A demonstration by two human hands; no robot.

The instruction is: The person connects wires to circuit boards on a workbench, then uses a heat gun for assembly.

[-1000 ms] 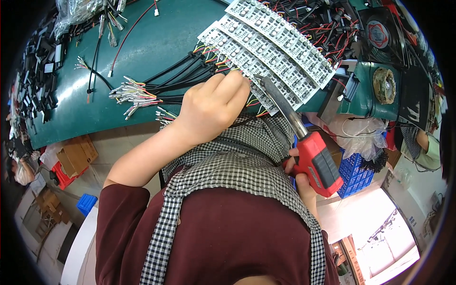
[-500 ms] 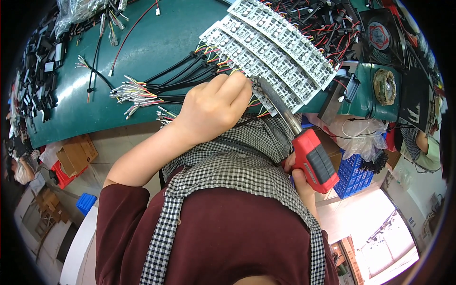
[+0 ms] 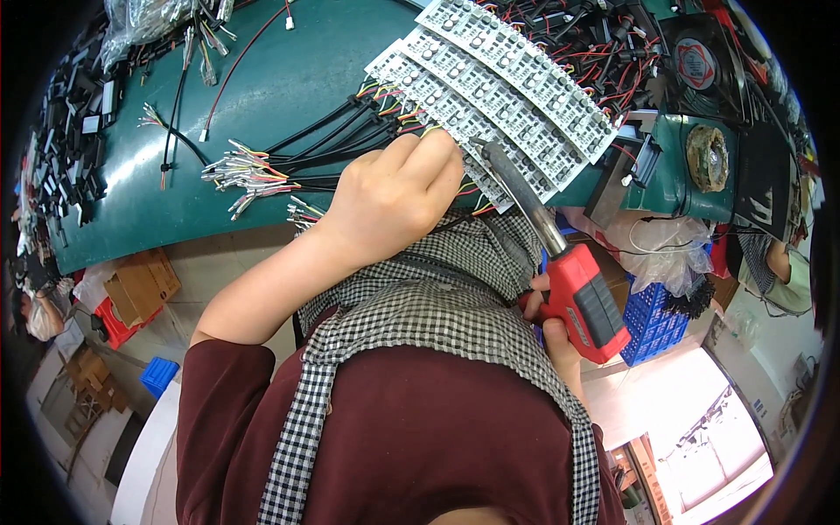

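My left hand [image 3: 398, 194] is closed in a pinch at the near left edge of the white circuit boards [image 3: 490, 114]. What its fingertips hold is hidden, though yellow wire shows right beside them. My right hand [image 3: 561, 339] is wrapped round the handle of a red and black soldering gun [image 3: 588, 306]. The gun's dark metal tip points up and left over the boards, a little right of my left fingertips. Black cables [image 3: 324, 131] with thin coloured wires run to the boards' left edge; their loose white-ended leads [image 3: 249, 171] fan out on the green table [image 3: 166, 214].
Black parts [image 3: 83, 122] crowd the table's left side. Red and black wired parts [image 3: 604, 52] lie behind the boards. To the right are a black fan [image 3: 697, 63], a round tan-rimmed dish [image 3: 707, 157] and, lower, a blue crate [image 3: 652, 324].
The soldering gun has shifted slightly right and down with my right hand; its tip has drawn a little away from my left fingertips. My left hand stays in place.
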